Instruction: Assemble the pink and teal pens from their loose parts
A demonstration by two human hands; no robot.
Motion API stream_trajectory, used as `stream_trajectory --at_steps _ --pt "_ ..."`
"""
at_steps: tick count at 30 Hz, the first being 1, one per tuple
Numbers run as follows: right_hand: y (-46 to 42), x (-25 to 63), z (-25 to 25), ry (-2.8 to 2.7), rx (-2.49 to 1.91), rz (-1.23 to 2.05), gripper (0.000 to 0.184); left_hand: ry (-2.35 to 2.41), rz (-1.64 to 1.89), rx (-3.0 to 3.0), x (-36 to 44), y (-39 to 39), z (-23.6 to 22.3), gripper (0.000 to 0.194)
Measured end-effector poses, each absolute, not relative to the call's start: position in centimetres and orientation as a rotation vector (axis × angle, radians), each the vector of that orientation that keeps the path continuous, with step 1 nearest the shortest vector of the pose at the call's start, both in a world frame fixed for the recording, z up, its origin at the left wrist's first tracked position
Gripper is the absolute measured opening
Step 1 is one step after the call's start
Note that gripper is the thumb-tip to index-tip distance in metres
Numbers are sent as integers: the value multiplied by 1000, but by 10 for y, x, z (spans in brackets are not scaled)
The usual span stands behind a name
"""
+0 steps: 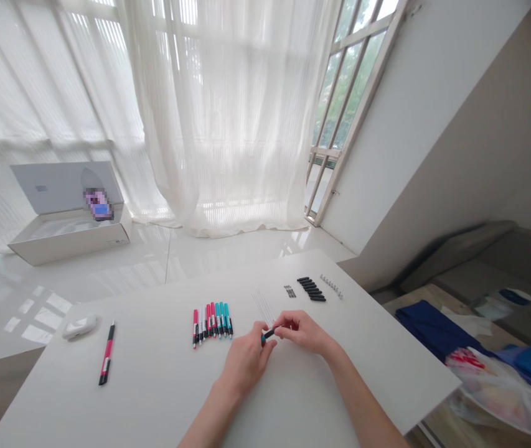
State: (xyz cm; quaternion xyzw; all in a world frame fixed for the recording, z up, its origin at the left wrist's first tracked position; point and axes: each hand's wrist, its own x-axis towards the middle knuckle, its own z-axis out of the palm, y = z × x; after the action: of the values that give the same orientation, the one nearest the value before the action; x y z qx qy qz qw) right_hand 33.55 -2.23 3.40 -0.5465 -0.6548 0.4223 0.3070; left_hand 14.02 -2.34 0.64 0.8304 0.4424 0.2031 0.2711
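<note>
A teal and black pen [268,334] is held low over the white table between my two hands. My left hand [246,358] is closed around its teal end. The fingers of my right hand [305,331] pinch at its black end; the very tip is hidden by them. Just beyond my hands lie several thin pen refills [264,306]. To the left is a row of pen barrels [212,320] in pink, clear and teal. Farther right lie small springs [289,291], a row of black grips [310,289] and a line of small silvery pen tips [331,286].
A pink and black pen [107,354] and a white earbud case [79,326] lie on the table [162,386] at the left. An open white box [71,242] stands on the ledge behind. Bags and cloth [503,386] are beyond the table's right edge.
</note>
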Motion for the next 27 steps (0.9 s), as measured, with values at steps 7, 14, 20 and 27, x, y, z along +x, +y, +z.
stream_trajectory --at_steps 7,14,20,27 --pt "-21 332 28 -1728 -1470 1118 32 1182 523 2246 142 -24 5 19" --pt "-22 329 34 -1546 -1338 1319 17 1147 581 2222 140 -24 11 29" --pt "-21 328 32 -1509 -1346 1333 17 1099 596 2133 140 -25 13 24" --pt "-17 323 32 -1337 -1251 1261 34 891 717 2019 138 -26 21 33"
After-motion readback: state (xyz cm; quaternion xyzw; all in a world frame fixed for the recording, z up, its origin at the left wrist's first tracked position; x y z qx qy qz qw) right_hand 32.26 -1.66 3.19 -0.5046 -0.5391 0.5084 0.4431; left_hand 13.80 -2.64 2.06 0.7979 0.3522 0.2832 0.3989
